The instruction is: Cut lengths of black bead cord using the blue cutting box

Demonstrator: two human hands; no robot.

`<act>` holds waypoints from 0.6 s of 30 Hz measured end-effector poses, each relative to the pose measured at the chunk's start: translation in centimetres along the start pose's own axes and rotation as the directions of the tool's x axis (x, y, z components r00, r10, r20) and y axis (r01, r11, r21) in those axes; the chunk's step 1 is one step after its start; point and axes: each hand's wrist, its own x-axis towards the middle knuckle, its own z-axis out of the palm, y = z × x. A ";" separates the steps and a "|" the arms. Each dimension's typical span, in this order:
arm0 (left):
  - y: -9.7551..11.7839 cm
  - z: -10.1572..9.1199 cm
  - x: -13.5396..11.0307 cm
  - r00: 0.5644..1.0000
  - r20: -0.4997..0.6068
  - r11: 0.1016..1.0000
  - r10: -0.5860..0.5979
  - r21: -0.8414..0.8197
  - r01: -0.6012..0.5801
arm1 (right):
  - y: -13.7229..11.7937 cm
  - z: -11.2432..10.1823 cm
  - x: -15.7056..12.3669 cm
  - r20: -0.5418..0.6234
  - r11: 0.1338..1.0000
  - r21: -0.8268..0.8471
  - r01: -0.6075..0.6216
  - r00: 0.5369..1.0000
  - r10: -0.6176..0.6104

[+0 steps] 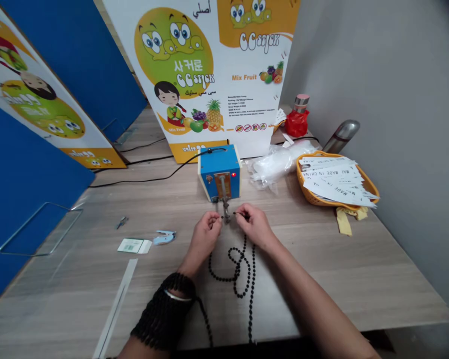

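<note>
My left hand and my right hand are both pinched closed on the ends of a black bead string. They hold the ends on either side of the metal tip of a small blue machine whose red light is lit. The string loops on the wooden table between my forearms and runs down off the near edge. More black bead strings are wound thickly round my left wrist.
An orange basket of white printed labels stands right of the machine, with clear plastic bags beside it. A red jar and a steel flask stand behind. A small blue tool and a label lie left. Printed boards stand behind.
</note>
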 end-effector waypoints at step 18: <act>-2.6 0.6 1.6 0.991 -0.013 0.988 0.130 0.086 -0.129 | 0.7 1.5 0.5 0.050 0.997 0.003 0.074 0.996 -0.074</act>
